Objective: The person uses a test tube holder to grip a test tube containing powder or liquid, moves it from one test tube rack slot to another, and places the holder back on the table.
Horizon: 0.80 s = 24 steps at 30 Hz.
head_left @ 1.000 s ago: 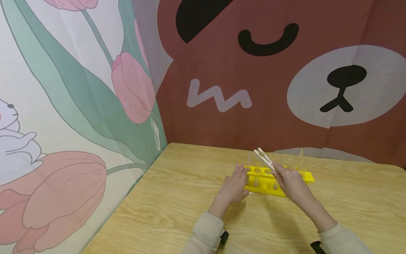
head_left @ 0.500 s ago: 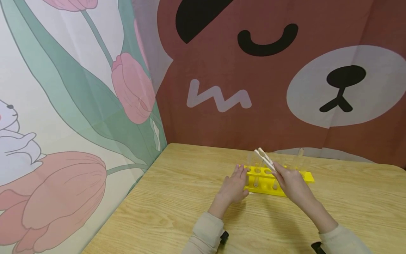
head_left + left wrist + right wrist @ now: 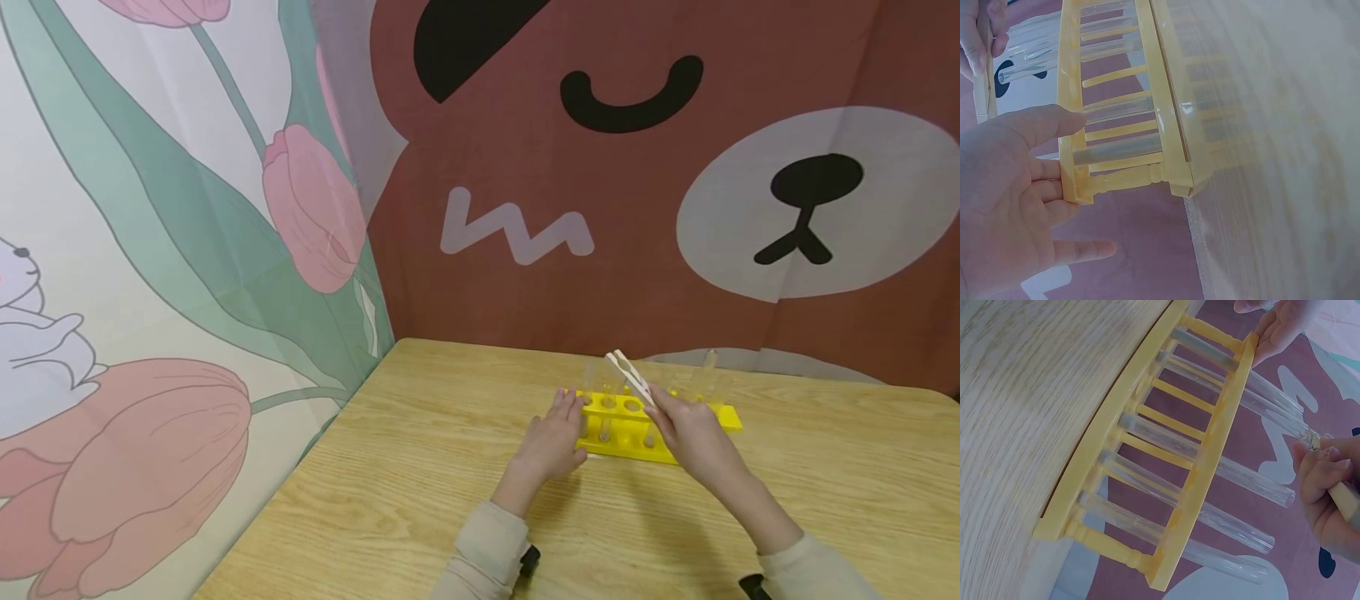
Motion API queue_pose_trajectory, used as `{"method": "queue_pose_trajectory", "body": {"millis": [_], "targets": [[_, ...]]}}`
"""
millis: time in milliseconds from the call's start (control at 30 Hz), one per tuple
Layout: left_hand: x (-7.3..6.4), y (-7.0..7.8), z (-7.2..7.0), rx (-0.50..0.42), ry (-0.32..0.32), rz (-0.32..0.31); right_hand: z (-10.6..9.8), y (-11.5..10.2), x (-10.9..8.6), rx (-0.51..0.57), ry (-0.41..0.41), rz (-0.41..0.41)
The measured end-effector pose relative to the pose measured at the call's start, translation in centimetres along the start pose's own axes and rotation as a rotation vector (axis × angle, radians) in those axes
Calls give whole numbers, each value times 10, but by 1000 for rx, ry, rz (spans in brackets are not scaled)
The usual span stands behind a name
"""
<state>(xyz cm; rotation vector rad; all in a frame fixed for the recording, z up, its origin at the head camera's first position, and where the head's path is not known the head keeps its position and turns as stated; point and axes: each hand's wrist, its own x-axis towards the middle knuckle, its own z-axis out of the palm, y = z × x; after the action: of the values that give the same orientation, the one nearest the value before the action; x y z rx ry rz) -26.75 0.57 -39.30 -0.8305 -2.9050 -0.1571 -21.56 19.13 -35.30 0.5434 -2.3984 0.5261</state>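
Observation:
My left hand [image 3: 551, 442] grips the left end of a yellow test tube rack [image 3: 626, 452], thumb on the near side and fingers over the top plate in the left wrist view. Its little finger sticks out. In my right hand [image 3: 693, 433], above the rack's middle, is a wooden test tube clamp [image 3: 628, 372], its tips pointing up and to the left. Several clear test tubes [image 3: 1235, 528] stand in the rack's holes. In the right wrist view, the clamp's metal spring [image 3: 1314, 441] shows close to the mouths of the tubes at the rack's left end.
The rack stands on a wood-grain table [image 3: 420, 467], toward its back edge. A bear-print cloth [image 3: 525, 292] hangs behind, and a tulip-print cloth [image 3: 187, 333] hangs along the left side.
The clamp's tips have shifted very slightly to the right with my right hand. My left hand and the rack stay in place.

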Motion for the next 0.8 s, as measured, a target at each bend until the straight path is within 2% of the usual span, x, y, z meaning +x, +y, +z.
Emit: {"method": "queue_pose_trajectory", "body": {"millis": [367,567,800], "targets": [[-1,0,-1,-1,5,9,-3,0,-2,12,-82,79],[-1,0,-1,-13,4,9,-4,-1,-1,21,-92,98],[-1,0,-1,-2,1,4,-5,-1,-1,30,-160,177]]}}
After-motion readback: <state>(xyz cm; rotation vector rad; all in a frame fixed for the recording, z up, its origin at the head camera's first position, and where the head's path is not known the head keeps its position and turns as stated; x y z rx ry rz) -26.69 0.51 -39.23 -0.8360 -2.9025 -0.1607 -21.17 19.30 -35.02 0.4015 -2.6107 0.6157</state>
